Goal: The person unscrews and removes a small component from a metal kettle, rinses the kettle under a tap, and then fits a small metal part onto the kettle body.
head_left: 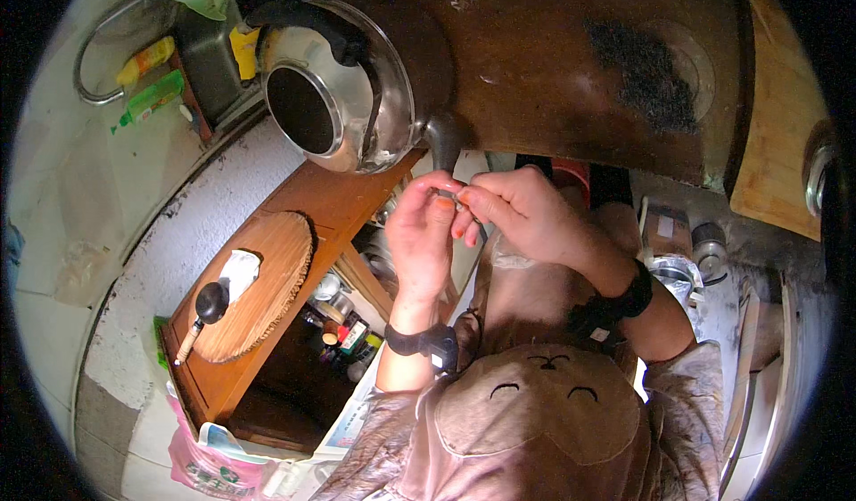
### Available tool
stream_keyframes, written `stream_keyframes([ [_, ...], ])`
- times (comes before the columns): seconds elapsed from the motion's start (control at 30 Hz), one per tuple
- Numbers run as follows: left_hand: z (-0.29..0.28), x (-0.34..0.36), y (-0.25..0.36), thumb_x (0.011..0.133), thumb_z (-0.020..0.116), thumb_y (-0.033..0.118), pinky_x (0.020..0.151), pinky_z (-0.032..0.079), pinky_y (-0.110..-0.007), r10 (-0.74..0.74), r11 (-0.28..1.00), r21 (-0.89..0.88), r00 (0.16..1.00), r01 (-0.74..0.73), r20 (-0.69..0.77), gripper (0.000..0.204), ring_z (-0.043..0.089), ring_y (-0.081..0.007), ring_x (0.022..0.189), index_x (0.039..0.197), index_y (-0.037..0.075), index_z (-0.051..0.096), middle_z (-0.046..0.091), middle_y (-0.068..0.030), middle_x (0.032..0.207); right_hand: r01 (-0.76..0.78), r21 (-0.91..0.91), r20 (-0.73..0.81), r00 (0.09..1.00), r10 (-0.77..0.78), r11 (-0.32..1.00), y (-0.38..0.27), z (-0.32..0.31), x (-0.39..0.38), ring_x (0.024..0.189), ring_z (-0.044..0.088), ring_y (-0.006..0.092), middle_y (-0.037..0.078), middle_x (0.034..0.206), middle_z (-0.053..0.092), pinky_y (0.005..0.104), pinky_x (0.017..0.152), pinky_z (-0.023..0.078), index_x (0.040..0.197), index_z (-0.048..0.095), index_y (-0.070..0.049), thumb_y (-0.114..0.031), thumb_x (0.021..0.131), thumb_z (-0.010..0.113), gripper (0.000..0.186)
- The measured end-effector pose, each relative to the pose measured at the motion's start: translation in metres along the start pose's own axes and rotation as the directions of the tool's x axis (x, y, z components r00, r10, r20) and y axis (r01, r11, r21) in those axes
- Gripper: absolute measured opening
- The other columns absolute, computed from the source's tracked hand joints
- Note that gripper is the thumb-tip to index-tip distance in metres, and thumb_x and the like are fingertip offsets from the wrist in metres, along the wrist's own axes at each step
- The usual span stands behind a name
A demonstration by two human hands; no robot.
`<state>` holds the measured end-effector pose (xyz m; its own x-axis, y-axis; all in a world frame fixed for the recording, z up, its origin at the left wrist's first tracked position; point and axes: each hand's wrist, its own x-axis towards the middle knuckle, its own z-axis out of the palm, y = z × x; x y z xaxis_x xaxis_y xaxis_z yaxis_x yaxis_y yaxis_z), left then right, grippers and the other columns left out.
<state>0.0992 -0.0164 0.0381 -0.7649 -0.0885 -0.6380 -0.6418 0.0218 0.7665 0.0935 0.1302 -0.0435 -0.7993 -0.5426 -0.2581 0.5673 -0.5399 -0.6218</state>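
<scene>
Both my hands meet in the middle of the view, in front of the dark brown table edge. The thumb and index finger of my left hand (423, 238) are pinched together. My right hand (526, 211) is closed against it, its fingertips touching the left ones. Something thin and dark shows by the fingertips, but its kind is too small to tell. Just beyond my hands is a shiny metal kettle (388, 100) with a black arched handle (312, 20) and a dark round opening. A dark grey tapered part (446, 140) sticks out from it towards my left fingertips.
At left, a wooden cabinet (232, 381) carries a round wooden board (272, 309) with a black ladle-like utensil (212, 303) and a white crumpled piece (239, 274). Beyond are a metal sink (203, 60) and a green bottle (153, 97). A dark mesh patch (646, 73) lies on the brown table (535, 20).
</scene>
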Motion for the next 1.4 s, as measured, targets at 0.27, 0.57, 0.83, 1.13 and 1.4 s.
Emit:
stream_keyframes([
  [0.27, 0.003, 0.001, 0.001, 0.106, 0.054, 0.014, 0.058, 0.047, -0.028, -0.028, 0.999, 0.041, 0.999, 0.030, -0.046, 0.016, 0.046, -0.0088, 0.065, 0.118, 0.003, 0.058, 0.058, -0.0035, 0.088, 0.019, -0.183, -0.070, 0.997, -0.032, 0.983, -0.006, 0.005, -0.002, 0.069, 0.072, 0.0192, 0.012, 0.077, 0.073, 0.0334, 0.064, 0.055, 0.090, 0.066, 0.004, -0.017, 0.106, 0.050, 0.031],
  [0.57, 0.008, 0.005, 0.004, 0.107, 0.055, 0.015, 0.056, 0.046, -0.027, 0.010, 1.000, 0.011, 1.000, -0.010, -0.030, 0.021, 0.045, -0.0094, 0.062, 0.122, 0.001, 0.057, 0.057, -0.0045, 0.084, -0.008, -0.085, -0.054, 0.999, 0.003, 0.996, -0.003, 0.002, -0.003, 0.072, 0.071, 0.0160, 0.011, 0.081, 0.074, 0.0317, 0.067, 0.056, 0.091, 0.066, 0.004, -0.016, 0.107, 0.049, 0.031],
  [0.83, 0.013, 0.008, 0.008, 0.106, 0.059, 0.024, 0.053, 0.040, -0.024, -0.043, 0.999, -0.001, 0.998, 0.043, 0.038, 0.029, 0.042, -0.0076, 0.059, 0.129, 0.007, 0.055, 0.050, -0.0006, 0.079, -0.213, 0.207, 0.051, 0.977, 0.206, 0.955, -0.001, -0.017, -0.008, 0.063, 0.050, 0.0045, -0.004, 0.072, 0.056, 0.0207, 0.058, 0.043, 0.086, 0.058, -0.004, -0.024, 0.110, 0.045, 0.035],
  [1.13, 0.027, 0.009, 0.017, 0.105, 0.058, 0.019, 0.052, 0.039, -0.023, -0.082, 0.997, -0.001, 0.996, 0.082, -0.040, 0.031, 0.041, -0.0075, 0.059, 0.133, 0.007, 0.053, 0.049, -0.0016, 0.076, 0.001, 0.370, -0.079, 0.996, 0.030, 0.929, 0.007, 0.001, -0.009, 0.073, 0.065, 0.0106, 0.002, 0.083, 0.067, 0.0264, 0.064, 0.053, 0.098, 0.063, 0.000, -0.015, 0.109, 0.044, 0.028],
  [1.4, 0.020, 0.009, 0.018, 0.105, 0.059, 0.019, 0.049, 0.036, -0.022, -0.069, 0.996, -0.054, 0.998, 0.069, 0.005, 0.024, 0.038, -0.0065, 0.056, 0.124, 0.005, 0.054, 0.050, -0.0010, 0.073, 0.057, 0.246, -0.140, 0.990, -0.022, 0.967, 0.003, 0.008, -0.013, 0.079, 0.070, 0.0144, 0.009, 0.084, 0.070, 0.0293, 0.073, 0.057, 0.098, 0.065, 0.004, -0.011, 0.108, 0.045, 0.027],
])
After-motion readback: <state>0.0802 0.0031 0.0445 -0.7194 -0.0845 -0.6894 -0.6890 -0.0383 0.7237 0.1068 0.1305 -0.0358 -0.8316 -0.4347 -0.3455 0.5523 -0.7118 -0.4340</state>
